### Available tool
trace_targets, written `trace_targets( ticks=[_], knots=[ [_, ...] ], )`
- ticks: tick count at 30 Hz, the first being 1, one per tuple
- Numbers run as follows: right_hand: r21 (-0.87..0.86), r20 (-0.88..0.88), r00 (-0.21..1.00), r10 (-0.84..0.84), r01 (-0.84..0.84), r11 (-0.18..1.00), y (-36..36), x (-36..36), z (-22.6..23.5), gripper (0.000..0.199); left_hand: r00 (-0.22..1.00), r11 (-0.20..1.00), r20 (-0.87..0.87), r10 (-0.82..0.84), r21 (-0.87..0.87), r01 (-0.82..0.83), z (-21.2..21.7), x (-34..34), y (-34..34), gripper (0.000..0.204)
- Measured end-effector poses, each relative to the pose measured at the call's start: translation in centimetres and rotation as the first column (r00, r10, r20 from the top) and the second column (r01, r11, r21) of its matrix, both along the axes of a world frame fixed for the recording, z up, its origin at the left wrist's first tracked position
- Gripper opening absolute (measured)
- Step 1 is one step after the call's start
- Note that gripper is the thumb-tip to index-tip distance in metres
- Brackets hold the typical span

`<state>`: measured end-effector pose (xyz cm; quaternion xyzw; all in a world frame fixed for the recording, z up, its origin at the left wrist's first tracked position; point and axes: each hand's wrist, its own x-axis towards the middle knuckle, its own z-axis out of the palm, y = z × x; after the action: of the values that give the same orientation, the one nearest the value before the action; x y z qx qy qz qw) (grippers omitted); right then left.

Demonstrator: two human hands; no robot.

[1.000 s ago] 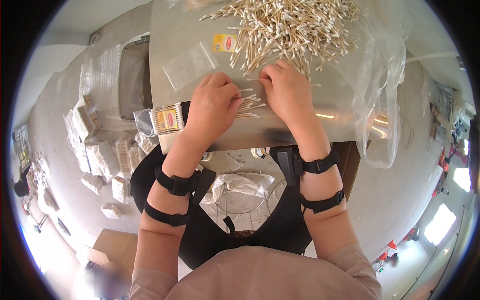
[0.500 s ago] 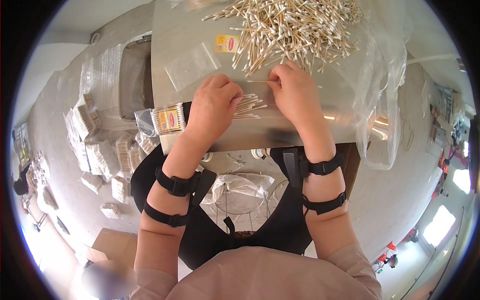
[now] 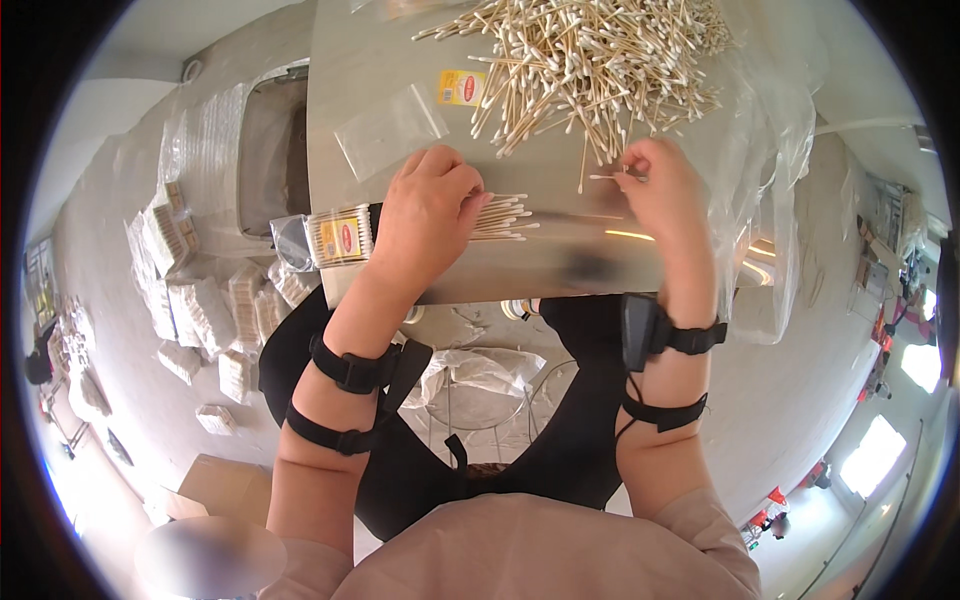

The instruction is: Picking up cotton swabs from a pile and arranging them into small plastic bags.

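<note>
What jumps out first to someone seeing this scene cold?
The big heap of cotton swabs at the far side of the metal table. Nearer, the left hand presses on a small bundle of swabs, while the right hand pinches a single swab beside the heap.

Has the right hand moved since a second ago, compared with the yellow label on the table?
Yes. The right hand has shifted rightward, away from the small yellow label and the left hand, now pinching a cotton swab beside the swab pile.
</note>
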<state>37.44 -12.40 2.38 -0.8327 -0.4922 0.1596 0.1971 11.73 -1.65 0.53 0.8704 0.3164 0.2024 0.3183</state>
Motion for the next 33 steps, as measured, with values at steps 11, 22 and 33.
trace_targets(
  ticks=[11,22,33],
  knots=[
    [-0.079,-0.093,0.995,-0.042,0.034,0.996,-0.5,1.3,0.1,0.008,0.995,0.998,0.07,0.069,-0.003,-0.069,-0.3,-0.3,0.2,0.007],
    [0.067,-0.057,0.955,0.292,-0.288,0.955,3.1,-8.8,-0.6,0.008,0.987,0.991,0.101,0.125,0.036,-0.129,-0.9,-0.3,0.5,0.007],
    [-0.264,0.011,1.0,0.022,-0.018,0.964,1.9,-5.3,1.2,0.013,0.998,0.999,0.046,0.03,0.025,-0.031,-0.3,-0.7,0.3,0.009]
  ],
)
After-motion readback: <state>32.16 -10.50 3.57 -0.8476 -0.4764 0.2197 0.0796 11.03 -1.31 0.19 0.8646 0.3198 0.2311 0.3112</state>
